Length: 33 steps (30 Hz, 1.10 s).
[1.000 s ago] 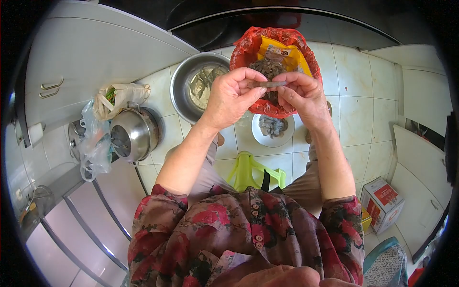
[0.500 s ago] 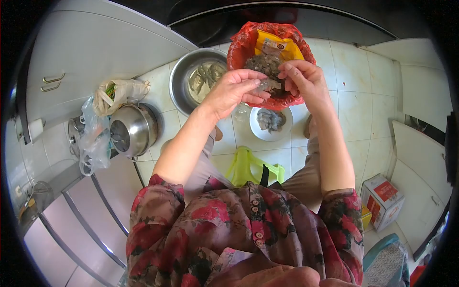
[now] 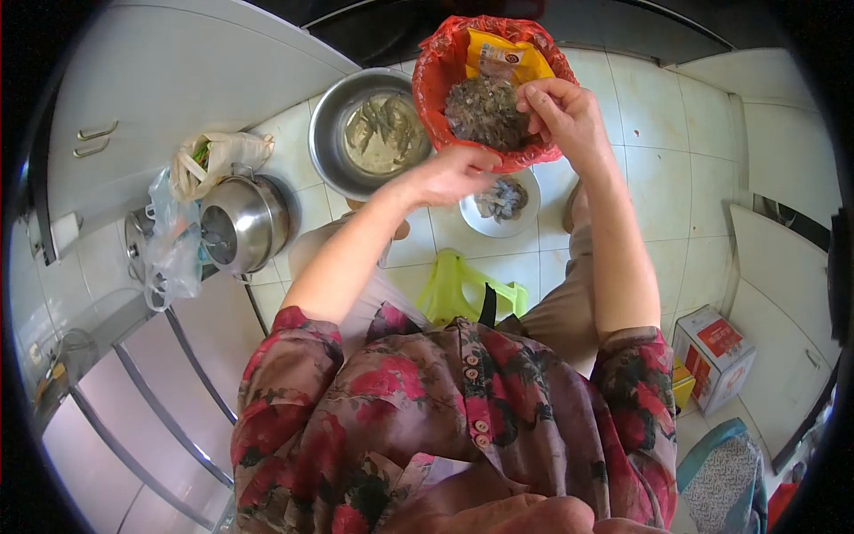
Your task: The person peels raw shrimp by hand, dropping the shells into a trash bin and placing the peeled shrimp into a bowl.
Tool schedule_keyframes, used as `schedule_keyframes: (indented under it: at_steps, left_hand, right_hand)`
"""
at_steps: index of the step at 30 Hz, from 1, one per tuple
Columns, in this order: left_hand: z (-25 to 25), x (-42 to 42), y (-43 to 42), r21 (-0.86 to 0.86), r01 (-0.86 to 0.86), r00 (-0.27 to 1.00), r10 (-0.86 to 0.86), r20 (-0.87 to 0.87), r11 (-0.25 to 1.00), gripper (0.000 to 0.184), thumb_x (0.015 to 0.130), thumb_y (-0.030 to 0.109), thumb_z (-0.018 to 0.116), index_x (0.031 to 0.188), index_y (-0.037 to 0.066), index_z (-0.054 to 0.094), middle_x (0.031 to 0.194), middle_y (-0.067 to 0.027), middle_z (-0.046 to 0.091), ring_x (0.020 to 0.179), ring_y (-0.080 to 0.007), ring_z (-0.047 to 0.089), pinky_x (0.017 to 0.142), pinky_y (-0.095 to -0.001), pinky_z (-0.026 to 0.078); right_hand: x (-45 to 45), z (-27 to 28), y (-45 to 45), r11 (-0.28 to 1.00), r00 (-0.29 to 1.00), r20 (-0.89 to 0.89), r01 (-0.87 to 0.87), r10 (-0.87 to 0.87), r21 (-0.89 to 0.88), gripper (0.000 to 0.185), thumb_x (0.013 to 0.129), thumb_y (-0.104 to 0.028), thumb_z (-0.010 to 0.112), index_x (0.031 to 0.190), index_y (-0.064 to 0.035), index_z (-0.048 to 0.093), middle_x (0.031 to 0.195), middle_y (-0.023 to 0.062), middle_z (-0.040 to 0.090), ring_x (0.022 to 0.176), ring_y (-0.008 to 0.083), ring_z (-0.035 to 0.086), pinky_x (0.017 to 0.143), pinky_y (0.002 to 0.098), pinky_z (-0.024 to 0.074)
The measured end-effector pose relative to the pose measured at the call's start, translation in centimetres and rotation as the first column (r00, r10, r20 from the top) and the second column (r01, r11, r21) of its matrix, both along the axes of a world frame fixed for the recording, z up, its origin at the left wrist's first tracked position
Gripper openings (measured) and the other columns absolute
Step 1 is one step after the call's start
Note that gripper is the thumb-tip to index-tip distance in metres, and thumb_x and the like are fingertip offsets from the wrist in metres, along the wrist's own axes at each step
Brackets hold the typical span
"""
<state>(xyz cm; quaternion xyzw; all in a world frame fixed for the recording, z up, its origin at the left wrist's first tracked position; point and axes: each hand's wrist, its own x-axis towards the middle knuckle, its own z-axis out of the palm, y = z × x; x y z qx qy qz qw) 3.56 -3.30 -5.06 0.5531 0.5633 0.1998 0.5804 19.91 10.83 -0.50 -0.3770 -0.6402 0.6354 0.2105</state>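
Observation:
My left hand (image 3: 452, 175) is over the near rim of the bin and the left edge of a white plate (image 3: 528, 222). Its fingers are smeared by motion, so what it holds, if anything, cannot be made out. Peeled grey shrimp (image 3: 503, 199) lie on that plate. My right hand (image 3: 569, 117) hangs above the right side of a red-lined bin (image 3: 431, 89), thumb and fingers pinched together. Whatever sits in the pinch is too small to name. Shrimp shells (image 3: 485, 111) are heaped inside the bin. Whole shrimp (image 3: 382, 125) lie in water in a metal basin (image 3: 322, 147).
A yellow packet (image 3: 531, 62) lies in the bin. Between my legs stands a green plastic stool (image 3: 442, 285). To the left are a metal pot (image 3: 253, 222), a clear plastic bag (image 3: 173, 258) and a bag of greens (image 3: 240, 156). A cardboard box (image 3: 713, 365) stands right.
My left hand, earlier holding a shrimp up by the right hand, has dropped toward the plate and away from it. The right hand stays pinched over the bin. The whole view has shifted slightly.

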Motion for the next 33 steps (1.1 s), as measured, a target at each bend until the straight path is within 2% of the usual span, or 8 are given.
schedule_keyframes:
  at_steps: [5,9,12,14,19,24,30,33]
  left_hand:
    - [5.9,-6.4,0.3,0.006,-0.468,0.853,0.45,0.264,0.884,0.034,0.095,0.022,0.057,0.125,0.006,0.057,0.112,-0.0074,0.066,0.097,-0.0134,0.064,0.083,-0.0267,0.05]
    - [7.0,-11.7,-1.0,0.015,-0.609,0.783,0.598,0.171,0.793,0.034,0.094,0.024,0.058,0.123,0.005,0.059,0.11,-0.0071,0.066,0.095,-0.0129,0.064,0.083,-0.0264,0.05]
    - [2.7,-15.9,-3.3,-0.08,-0.646,0.745,0.65,0.151,0.759,0.033,0.093,0.024,0.06,0.121,0.005,0.06,0.109,-0.0074,0.067,0.093,-0.0136,0.065,0.083,-0.0269,0.05]
    - [-2.0,-17.9,-5.2,-0.313,-0.722,0.583,0.786,0.205,0.617,0.03,0.092,0.023,0.061,0.117,0.006,0.061,0.108,-0.0075,0.066,0.091,-0.0138,0.065,0.081,-0.0275,0.051]
    - [-17.2,-20.5,-9.9,-0.314,-0.889,0.388,0.912,-0.136,0.332,0.025,0.089,0.019,0.061,0.108,0.004,0.064,0.094,-0.0101,0.069,0.082,-0.0158,0.067,0.069,-0.0286,0.053]
    - [-25.5,-21.2,-11.9,0.215,-0.77,0.422,0.731,-0.536,0.601,0.024,0.079,0.02,0.064,0.098,0.005,0.067,0.09,-0.0161,0.068,0.087,-0.0297,0.066,0.078,-0.0391,0.051]
    - [-29.2,-21.9,-9.9,0.339,-0.597,0.424,0.644,-0.636,0.727,0.031,0.081,0.024,0.064,0.105,0.006,0.063,0.106,-0.0213,0.063,0.096,-0.0368,0.062,0.084,-0.0443,0.051]
    - [-29.4,-20.0,-7.7,0.154,-0.617,0.463,0.514,-0.722,0.772,0.028,0.085,0.019,0.059,0.109,0.005,0.061,0.118,-0.0225,0.059,0.099,-0.0376,0.062,0.085,-0.0442,0.051]
  right_hand:
    - [-0.8,-0.2,-0.7,0.999,0.998,0.046,-0.039,0.038,0.018,0.022,0.092,-0.016,0.058,0.098,0.0029,0.066,0.078,0.0053,0.067,0.057,0.0082,0.056,0.051,0.0232,0.0453]
    - [-1.7,-1.2,-1.2,0.992,0.993,0.073,-0.102,0.097,0.07,0.021,0.092,-0.017,0.058,0.097,0.0023,0.067,0.077,0.0047,0.067,0.056,0.0077,0.056,0.052,0.0237,0.0461]
    - [-2.4,-1.8,-1.9,0.985,0.976,0.167,-0.156,0.141,0.079,0.019,0.09,-0.014,0.059,0.095,0.0017,0.067,0.079,0.0078,0.068,0.06,0.0126,0.059,0.056,0.0265,0.0479]
    - [-2.3,-3.0,-2.3,0.916,0.958,0.26,-0.209,0.122,0.342,0.015,0.087,-0.011,0.061,0.093,0.0017,0.067,0.082,0.0123,0.067,0.066,0.0195,0.062,0.062,0.0302,0.0489]
    - [-3.2,-2.4,-3.0,0.847,0.934,0.326,-0.289,0.148,0.445,0.011,0.084,-0.005,0.062,0.092,0.0014,0.066,0.081,0.014,0.064,0.071,0.0237,0.063,0.065,0.0324,0.0484]
    - [-4.2,-1.7,-3.3,0.873,0.892,0.432,-0.311,0.132,0.376,0.008,0.085,-0.002,0.062,0.091,0.0004,0.066,0.077,0.0118,0.063,0.07,0.0214,0.063,0.061,0.0297,0.0478]
    - [-5.8,-2.0,-2.9,0.868,0.877,0.465,-0.323,0.125,0.376,0.009,0.086,-0.001,0.06,0.093,0.0015,0.066,0.078,0.0097,0.064,0.067,0.017,0.06,0.061,0.0268,0.0468]
    - [-6.0,-3.5,-2.7,0.892,0.865,0.482,-0.32,0.139,0.318,0.009,0.087,-0.001,0.06,0.093,0.0026,0.065,0.078,0.0101,0.064,0.067,0.0168,0.06,0.063,0.0272,0.0472]
